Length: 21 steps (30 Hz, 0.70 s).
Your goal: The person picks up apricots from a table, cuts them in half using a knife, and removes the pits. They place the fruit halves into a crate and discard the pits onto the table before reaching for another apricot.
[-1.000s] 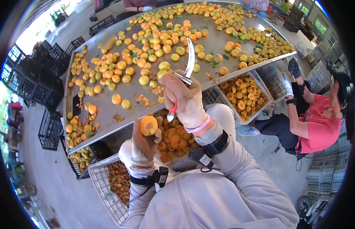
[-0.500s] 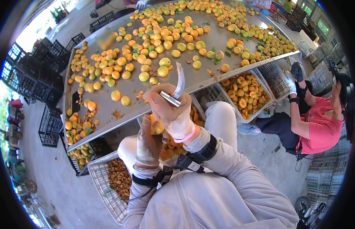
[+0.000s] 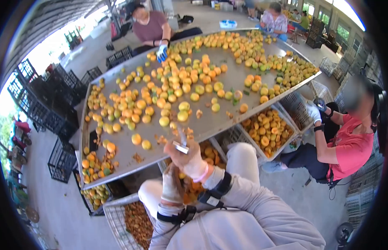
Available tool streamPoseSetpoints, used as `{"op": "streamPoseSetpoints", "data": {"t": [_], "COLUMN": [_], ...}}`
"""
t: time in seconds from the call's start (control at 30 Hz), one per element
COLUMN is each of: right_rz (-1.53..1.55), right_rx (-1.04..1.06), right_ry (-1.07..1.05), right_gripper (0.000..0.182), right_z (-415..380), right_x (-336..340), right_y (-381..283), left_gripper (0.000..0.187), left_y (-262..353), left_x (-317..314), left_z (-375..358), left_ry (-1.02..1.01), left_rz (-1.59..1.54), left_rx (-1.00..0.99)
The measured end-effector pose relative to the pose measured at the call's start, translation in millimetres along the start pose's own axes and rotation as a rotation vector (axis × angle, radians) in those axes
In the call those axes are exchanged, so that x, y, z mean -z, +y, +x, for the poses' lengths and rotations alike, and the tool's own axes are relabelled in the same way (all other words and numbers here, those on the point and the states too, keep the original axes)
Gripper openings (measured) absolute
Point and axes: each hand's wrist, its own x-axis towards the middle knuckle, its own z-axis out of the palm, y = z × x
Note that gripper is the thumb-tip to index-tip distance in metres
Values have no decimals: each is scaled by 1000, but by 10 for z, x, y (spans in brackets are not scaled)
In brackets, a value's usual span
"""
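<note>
My right hand (image 3: pixel 189 158), in a pale, stained glove, is closed round a small curved-blade knife (image 3: pixel 181 147) with a silvery metal handle. The blade points away over the table edge and is blurred. My left hand (image 3: pixel 172 185), also gloved, is pressed up just below the right one. Its fingers are curled and partly hidden, and what they hold does not show. Beneath both hands, between my knees, a crate holds cut apricots (image 3: pixel 193 187). Whole apricots (image 3: pixel 183 114) lie on the metal table (image 3: pixel 210 125) in front of me.
Right of my knee stands a crate of apricot halves (image 3: pixel 267 133). A crate of brown pits (image 3: pixel 137 223) is at my left. A person in a red shirt (image 3: pixel 350 139) sits at right. Across the table, another person's gloved hand (image 3: pixel 162 53) reaches to the fruit. Black crates (image 3: pixel 48 100) are stacked at left.
The view has tilted up, showing more of the people across the table. My hands have come closer together, and the knife blade, upright before, now slants lower. The apricot between my hands is now hidden.
</note>
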Motion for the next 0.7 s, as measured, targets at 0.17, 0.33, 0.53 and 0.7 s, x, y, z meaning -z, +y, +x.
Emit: {"op": "streamPoseSetpoints", "data": {"t": [0.17, 0.33, 0.53, 0.7], "right_rz": [-158, -310, 242, 775], "right_rx": [350, 494, -172, -515], "right_ry": [-445, -442, 47, 160], "right_gripper": [15, 19, 22, 26], "right_z": [-4, -113, 162, 241], "right_x": [-12, -116, -89, 45], "right_y": [-56, 86, 468, 47], "left_gripper": [25, 32, 44, 46], "left_y": [-139, -229, -169, -30], "left_x": [154, 268, 289, 211], "left_z": [151, 150, 75, 73], "left_ry": [-22, -31, -176, -291], "left_rz": [11, 2, 819, -184], "left_rx": [-61, -53, -591, 99]}}
